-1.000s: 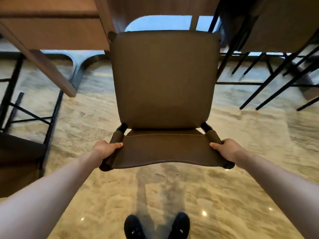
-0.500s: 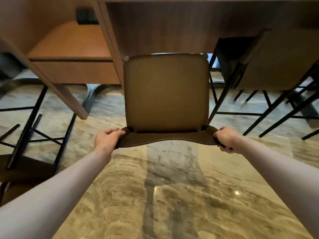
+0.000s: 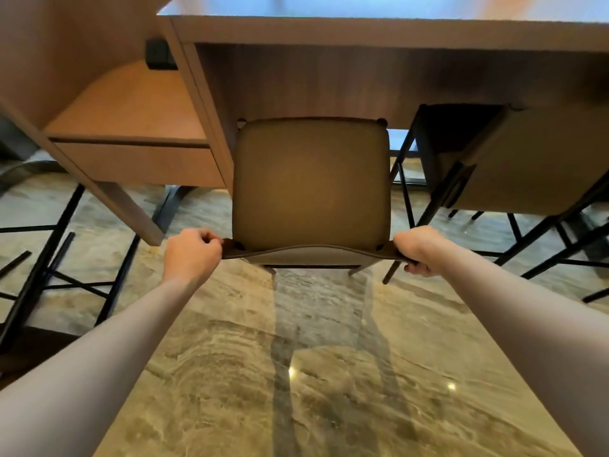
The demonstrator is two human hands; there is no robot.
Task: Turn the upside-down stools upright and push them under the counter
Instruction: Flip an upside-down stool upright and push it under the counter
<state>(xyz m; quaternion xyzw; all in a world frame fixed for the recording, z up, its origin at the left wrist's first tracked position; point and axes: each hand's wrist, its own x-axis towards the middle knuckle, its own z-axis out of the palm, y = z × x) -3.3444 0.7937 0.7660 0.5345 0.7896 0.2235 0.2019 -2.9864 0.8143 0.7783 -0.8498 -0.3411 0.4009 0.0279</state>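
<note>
Head view: an upright stool goes in under the counter.

Both hands clench the low backrest of the tan leather-seated, black-legged stool (image 3: 311, 186), the left hand (image 3: 191, 255) at one end, the right hand (image 3: 420, 249) at the other. The seat's far edge sits just beneath the long brown wooden counter (image 3: 379, 34), beside another tan stool (image 3: 527, 159) already tucked in. I judge this the pushing step; next calls for a straight, level shove forward, clear of the wooden side panel (image 3: 204, 127).
</note>
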